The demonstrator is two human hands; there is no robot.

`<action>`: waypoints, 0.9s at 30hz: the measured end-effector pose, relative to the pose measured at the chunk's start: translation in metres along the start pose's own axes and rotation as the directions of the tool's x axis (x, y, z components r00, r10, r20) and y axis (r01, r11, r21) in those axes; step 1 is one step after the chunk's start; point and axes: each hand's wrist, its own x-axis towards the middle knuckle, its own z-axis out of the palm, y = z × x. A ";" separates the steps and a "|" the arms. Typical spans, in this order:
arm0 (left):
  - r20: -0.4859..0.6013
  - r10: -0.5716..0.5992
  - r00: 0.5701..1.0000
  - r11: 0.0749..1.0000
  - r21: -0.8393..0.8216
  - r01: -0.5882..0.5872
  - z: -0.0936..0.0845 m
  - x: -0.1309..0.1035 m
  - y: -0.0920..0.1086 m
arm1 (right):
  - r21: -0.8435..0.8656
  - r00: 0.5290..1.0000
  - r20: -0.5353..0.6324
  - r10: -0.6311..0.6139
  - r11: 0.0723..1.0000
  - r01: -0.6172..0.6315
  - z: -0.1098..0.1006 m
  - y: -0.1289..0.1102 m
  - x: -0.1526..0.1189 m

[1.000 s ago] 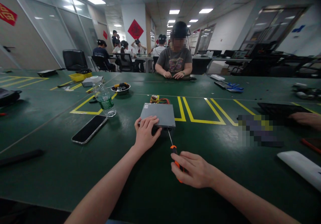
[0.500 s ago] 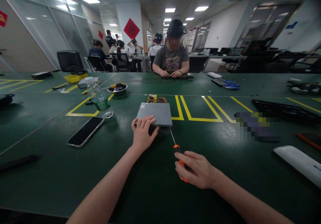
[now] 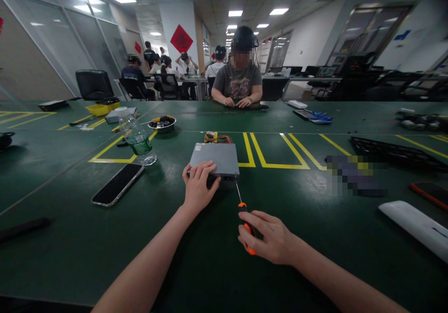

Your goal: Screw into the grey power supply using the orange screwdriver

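A grey metal computer power supply [image 3: 224,156] lies on the green table, its bundle of coloured cables [image 3: 219,138] behind it. My left hand [image 3: 200,182] grips its near left corner, fingers over the top and thumb at the front face. Between the fingers of my right hand [image 3: 269,238] is the orange and black handle of a screwdriver [image 3: 249,238]. The thin shaft points up and away, its tip at the lower right corner of the power supply's front face. Whether the tip sits in a screw is too small to tell.
Left of the power supply lie a phone [image 3: 118,185] and a tilted-looking plastic bottle [image 3: 140,142]. Behind them stands a metal bowl [image 3: 168,127] of small parts. A white device [image 3: 415,226] and a dark slotted panel [image 3: 392,154] lie rightward. Across the table sits a person [image 3: 238,79].
The screwdriver and my right hand have shifted slightly left, and the shaft stands a little more upright. My left hand stays on the power supply. The whole view has shifted slightly.
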 end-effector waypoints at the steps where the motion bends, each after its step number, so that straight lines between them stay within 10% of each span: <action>1: -0.001 0.001 1.000 1.000 -0.001 -0.001 0.000 0.000 0.000 | 0.011 1.000 0.007 0.004 1.000 -0.004 0.000 -0.002 0.001; 13: -0.007 0.032 0.999 0.999 0.010 -0.032 0.004 -0.001 -0.003 | -0.125 1.000 -0.019 0.003 0.992 -0.005 -0.003 -0.003 0.001; 27: -0.016 0.030 0.999 1.000 -0.002 -0.030 0.006 0.001 -0.004 | 0.041 0.975 0.211 0.062 0.997 -0.073 -0.007 -0.016 0.008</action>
